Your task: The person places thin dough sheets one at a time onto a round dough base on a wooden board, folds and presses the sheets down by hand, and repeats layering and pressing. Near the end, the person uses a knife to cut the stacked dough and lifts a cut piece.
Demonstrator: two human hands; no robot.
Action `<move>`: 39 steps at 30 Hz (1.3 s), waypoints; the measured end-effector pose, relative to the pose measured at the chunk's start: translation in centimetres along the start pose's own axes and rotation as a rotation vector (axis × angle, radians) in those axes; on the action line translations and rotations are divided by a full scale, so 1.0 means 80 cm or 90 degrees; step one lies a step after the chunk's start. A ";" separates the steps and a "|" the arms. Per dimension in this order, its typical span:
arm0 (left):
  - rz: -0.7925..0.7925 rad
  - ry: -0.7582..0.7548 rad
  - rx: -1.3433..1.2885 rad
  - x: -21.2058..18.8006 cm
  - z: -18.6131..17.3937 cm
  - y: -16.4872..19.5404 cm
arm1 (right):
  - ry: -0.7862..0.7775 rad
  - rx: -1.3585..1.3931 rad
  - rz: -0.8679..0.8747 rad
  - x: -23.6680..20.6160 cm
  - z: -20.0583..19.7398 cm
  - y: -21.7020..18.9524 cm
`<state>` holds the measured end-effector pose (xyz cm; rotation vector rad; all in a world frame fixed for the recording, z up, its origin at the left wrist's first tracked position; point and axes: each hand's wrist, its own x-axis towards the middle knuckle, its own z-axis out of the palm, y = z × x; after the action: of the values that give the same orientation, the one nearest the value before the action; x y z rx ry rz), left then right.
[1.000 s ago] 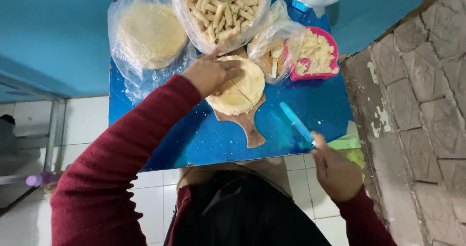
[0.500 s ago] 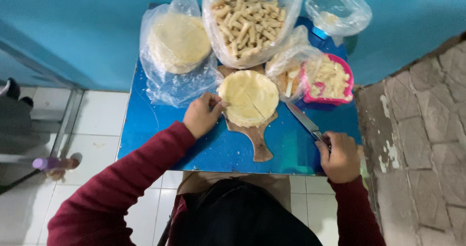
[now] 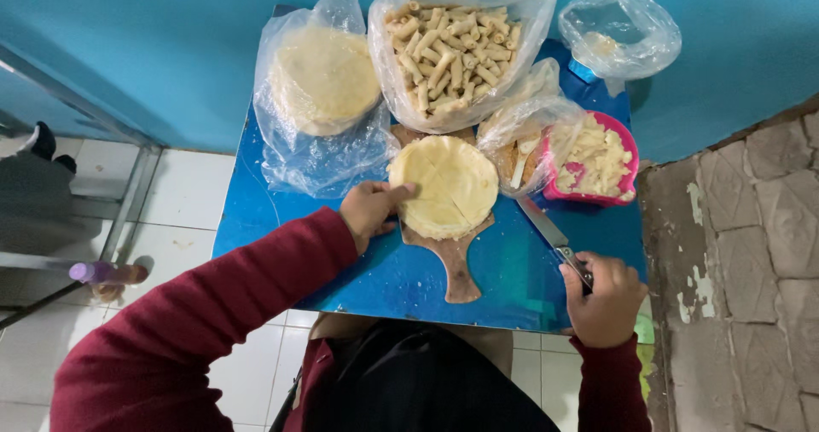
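A stack of round pale dough sheets (image 3: 448,185), scored with cut lines, lies on a small wooden board (image 3: 458,266) on the blue table (image 3: 375,270). My left hand (image 3: 371,210) rests at the stack's left edge, fingers touching it. My right hand (image 3: 604,300) sits at the table's near right corner, shut on the handle of a knife (image 3: 550,234). The blade lies flat on the table and points up-left toward the board.
At the back stand a clear bag of round dough sheets (image 3: 322,78), a bag of rolled pastries (image 3: 448,52), a nearly empty bag (image 3: 618,31) and a pink bowl of white filling (image 3: 597,163). A stone wall (image 3: 742,261) runs on the right; white floor tiles lie on the left.
My left hand slid from on top of the dough stack to its left edge. My right hand brought the knife down so that it lies on the table.
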<state>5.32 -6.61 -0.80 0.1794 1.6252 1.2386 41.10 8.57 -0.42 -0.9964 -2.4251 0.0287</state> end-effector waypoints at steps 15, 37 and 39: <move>0.127 0.096 -0.058 -0.002 0.031 -0.003 | -0.005 -0.040 0.010 -0.003 -0.001 0.005; 0.206 -0.064 0.314 -0.036 -0.014 0.000 | -0.263 0.326 -0.034 -0.004 -0.031 -0.154; 0.277 0.014 0.539 -0.062 -0.015 0.005 | -0.163 0.315 -0.149 -0.001 -0.039 -0.129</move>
<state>6.45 -10.32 2.53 1.0917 2.1136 0.7703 35.92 0.46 4.37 -0.5078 -2.5543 0.6757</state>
